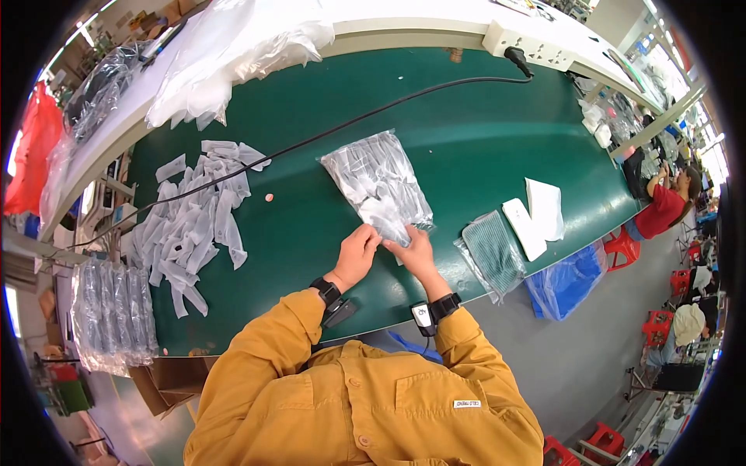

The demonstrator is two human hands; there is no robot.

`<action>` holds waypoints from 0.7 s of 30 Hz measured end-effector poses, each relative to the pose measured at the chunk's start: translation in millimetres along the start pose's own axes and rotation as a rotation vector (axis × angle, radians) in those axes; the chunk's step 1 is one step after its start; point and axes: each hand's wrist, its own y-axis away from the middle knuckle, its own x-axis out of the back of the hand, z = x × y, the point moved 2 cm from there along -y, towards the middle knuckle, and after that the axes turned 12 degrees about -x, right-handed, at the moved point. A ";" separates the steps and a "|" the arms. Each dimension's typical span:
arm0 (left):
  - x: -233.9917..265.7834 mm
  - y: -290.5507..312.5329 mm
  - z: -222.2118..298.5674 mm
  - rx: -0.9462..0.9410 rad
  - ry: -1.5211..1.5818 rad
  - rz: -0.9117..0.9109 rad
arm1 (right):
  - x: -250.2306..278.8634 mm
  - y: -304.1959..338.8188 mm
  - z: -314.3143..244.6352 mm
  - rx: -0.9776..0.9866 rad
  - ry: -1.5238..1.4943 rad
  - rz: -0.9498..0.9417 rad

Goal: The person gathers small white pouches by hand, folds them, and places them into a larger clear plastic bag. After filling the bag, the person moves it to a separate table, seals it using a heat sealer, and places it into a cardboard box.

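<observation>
- Item inspected?
- One plastic bag (376,172): clear, shiny, creased, with whitish-grey filling (382,182) of unclear kind.
- Position?
- Broad side up on the green surface (482,159), roughly midway between far and near edges, well in from both side edges.
- Pose?
- Slanted, far end leaning toward the left edge. Near end partly hidden; closure cannot be told.

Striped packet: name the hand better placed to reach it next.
Likely the right hand: it is nearer the striped packet; the left hand is farther off, though both are at the clear bag.
</observation>
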 end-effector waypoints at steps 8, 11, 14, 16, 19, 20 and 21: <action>3.8 4.7 7.7 -0.123 -0.008 -0.150 | -39.7 -11.9 -20.6 -0.135 0.114 0.022; 3.6 8.6 6.8 -0.111 -0.046 -0.218 | -72.2 -13.0 -13.0 0.011 0.258 0.176; 1.0 13.3 4.5 -0.110 -0.073 -0.277 | -85.4 -23.5 -23.3 0.071 0.347 0.255; 0.5 18.9 3.9 -0.106 -0.082 -0.315 | -88.7 -29.8 -33.0 0.043 0.383 0.255; 1.8 22.8 -1.8 -0.044 -0.116 -0.324 | -79.2 -15.1 -24.2 0.202 0.383 0.214; 2.5 23.0 -4.2 -0.042 -0.116 -0.320 | -72.9 -11.8 -21.6 0.287 0.385 0.195; 4.5 24.5 -7.8 -0.024 -0.090 -0.331 | -68.0 -10.0 -19.5 0.294 0.387 0.190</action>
